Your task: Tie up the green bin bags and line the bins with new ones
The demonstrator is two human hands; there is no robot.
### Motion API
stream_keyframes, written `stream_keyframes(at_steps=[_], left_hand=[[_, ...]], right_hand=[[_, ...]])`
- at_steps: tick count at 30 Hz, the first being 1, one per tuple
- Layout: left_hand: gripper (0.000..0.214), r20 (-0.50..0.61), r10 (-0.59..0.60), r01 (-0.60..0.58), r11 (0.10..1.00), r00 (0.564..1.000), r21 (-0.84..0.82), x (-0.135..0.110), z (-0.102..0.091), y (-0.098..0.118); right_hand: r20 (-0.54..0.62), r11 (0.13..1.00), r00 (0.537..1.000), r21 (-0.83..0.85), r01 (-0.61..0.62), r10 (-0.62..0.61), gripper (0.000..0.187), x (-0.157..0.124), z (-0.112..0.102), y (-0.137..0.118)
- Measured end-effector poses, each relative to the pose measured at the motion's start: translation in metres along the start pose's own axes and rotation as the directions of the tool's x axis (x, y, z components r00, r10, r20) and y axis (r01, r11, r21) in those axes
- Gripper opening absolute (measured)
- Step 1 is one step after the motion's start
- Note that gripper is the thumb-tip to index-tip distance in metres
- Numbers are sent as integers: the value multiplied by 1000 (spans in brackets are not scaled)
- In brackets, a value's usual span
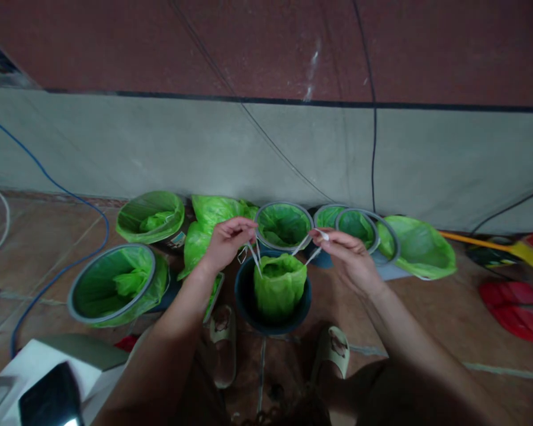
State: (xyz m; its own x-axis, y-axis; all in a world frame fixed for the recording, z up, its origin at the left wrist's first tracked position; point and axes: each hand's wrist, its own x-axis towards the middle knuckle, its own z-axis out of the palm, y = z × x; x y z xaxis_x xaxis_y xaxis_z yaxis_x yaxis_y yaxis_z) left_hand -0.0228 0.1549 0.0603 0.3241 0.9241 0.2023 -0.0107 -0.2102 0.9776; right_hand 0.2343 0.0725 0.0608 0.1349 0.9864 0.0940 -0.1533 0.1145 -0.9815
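My left hand point(226, 239) and my right hand point(349, 254) are both pinched on the white drawstrings point(308, 251) of a green plastic bag point(279, 284). The strings run taut outward from the bag's gathered mouth. The bag sits in a dark round bin point(249, 302) on the floor between my feet. Both hands hover just above the bin, one on each side.
Several more bins lined with green bags stand around: a grey-rimmed one point(111, 284) at the left, another point(151, 216) behind it, others point(284, 225) point(359, 228) along the grey wall. Loose green bags point(420, 248) lie right. A blue cable point(57, 189), red bags point(515, 307) and my slippers point(224, 343).
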Motion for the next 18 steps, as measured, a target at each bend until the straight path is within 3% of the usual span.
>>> stream_keyframes(at_steps=[2, 4, 10, 13, 18], left_hand=[[26, 23, 18, -16, 996, 1000, -92, 1, 13, 10], [28, 53, -13, 20, 989, 998, -144, 2, 25, 12], [42, 220, -74, 139, 944, 973, -299, 5, 47, 0], [43, 267, -91, 180, 927, 959, -329, 3, 51, -1], [42, 285, -120, 213, 923, 951, -321, 5, 59, -2]], right_hand=[[9, 995, 997, -61, 74, -73, 10, 1, 5, -7], [13, 996, 998, -59, 64, -64, 13, 2, 12, -8], [75, 961, 982, 201, -188, 176, 19, 9, 19, -3], [72, 940, 965, 222, -260, 250, 18, 10, 21, 3], [303, 911, 882, 85, -402, 361, 22, -4, 43, 27]])
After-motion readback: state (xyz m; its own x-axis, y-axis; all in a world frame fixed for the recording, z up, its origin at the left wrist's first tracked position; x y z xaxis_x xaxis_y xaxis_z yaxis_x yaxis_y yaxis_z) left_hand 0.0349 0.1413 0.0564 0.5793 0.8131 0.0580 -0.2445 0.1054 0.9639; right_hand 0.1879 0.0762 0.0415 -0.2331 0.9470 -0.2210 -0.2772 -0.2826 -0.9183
